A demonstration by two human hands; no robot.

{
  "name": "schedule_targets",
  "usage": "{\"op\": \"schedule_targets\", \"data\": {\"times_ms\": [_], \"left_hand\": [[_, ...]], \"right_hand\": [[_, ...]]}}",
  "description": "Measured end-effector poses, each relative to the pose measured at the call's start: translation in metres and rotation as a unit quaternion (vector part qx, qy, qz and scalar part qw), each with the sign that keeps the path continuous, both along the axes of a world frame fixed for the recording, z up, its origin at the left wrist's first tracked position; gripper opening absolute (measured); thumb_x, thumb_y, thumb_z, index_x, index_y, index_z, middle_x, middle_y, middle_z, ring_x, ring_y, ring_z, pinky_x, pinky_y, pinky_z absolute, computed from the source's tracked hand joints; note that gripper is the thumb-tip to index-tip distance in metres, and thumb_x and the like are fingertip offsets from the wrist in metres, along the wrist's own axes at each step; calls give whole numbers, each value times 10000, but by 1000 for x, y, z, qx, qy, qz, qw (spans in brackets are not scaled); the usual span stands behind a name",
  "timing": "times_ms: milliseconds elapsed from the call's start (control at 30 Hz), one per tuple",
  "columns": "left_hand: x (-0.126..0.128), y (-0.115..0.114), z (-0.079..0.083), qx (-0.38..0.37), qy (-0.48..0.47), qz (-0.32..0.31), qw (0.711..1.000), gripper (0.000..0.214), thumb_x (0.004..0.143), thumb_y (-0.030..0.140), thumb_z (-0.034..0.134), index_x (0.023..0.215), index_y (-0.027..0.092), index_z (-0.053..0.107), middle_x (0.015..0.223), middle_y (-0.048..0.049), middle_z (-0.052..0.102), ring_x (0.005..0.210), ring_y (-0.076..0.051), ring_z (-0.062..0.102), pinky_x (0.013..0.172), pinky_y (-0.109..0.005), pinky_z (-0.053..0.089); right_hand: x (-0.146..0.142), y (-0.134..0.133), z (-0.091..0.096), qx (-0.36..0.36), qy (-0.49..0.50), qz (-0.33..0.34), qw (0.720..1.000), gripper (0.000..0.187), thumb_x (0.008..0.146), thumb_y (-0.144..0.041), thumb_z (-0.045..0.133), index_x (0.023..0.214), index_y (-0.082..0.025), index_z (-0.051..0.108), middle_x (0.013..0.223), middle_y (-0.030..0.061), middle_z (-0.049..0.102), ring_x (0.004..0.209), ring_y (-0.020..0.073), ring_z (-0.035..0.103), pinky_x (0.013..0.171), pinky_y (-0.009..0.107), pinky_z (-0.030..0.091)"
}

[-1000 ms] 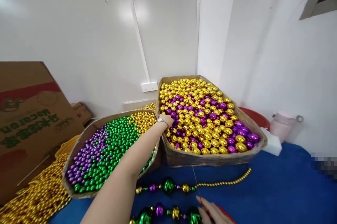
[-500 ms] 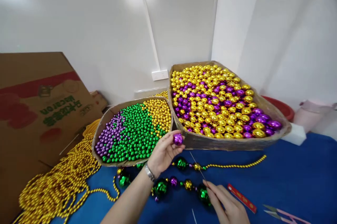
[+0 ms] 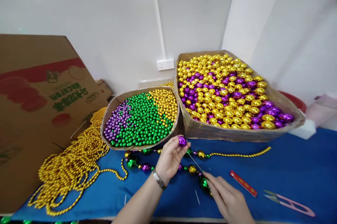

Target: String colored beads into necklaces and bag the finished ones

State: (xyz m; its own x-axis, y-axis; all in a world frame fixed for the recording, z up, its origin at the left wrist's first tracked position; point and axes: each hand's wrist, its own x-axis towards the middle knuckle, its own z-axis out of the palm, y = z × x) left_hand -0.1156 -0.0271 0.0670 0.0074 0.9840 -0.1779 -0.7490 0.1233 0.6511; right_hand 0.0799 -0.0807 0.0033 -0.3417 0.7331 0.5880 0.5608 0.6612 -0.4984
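One purple bead (image 3: 182, 141) is held in front of the large box (image 3: 237, 135), by its near-left corner. It is pinched by the left hand (image 3: 168, 161), thumb against fingertips, so that its face is apparently left exposed to the needle (image 3: 193, 159). The needle is gripped by the right hand (image 3: 229, 194), fingertips pressed together, and is angled toward the bead; whether the tip is inside cannot be told. Before the large box, the strand (image 3: 192, 169) is laid, presumably within reach; to its left, the small box (image 3: 113, 103) is set, colours grouped, probably for easy picking; well in front, toward its right, snips (image 3: 296, 206) are placed, presumably clear of both hands.
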Motion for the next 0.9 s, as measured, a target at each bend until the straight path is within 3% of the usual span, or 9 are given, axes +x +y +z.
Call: {"op": "schedule_targets", "data": {"times_ms": [267,467,600,900], "left_hand": [[1,-4,4,26,18,0,999,191,739,226,697,896,128,649,938,-56,658,906,-196,642,943,-384,451],[12,-17,-1,78,155,20,985,326,687,191,744,985,166,615,961,-51,637,927,-187,624,864,-324,472],[15,-21,-5,60,133,-7,989,307,698,225,737,967,176,598,932,-39,622,899,-194,634,855,-359,479],[17,-24,-11,54,184,2,981,331,689,243,743,958,171,565,880,-31,612,817,-154,618,767,-293,491]], "right_hand": [[2,0,3,6,-11,-3,1000,300,936,-230,391,1150,-174,593,799,46,675,688,136,660,607,208,517],[0,-2,8,-13,-4,-13,1000,301,938,-258,383,1117,-180,613,843,59,691,736,142,677,640,202,533],[2,-2,8,-26,-9,-8,1000,298,942,-268,376,1098,-184,616,860,64,696,747,138,678,635,191,536],[2,1,-4,21,-44,-19,999,323,947,-284,364,1121,-174,613,828,64,697,699,143,677,618,207,533]]}}
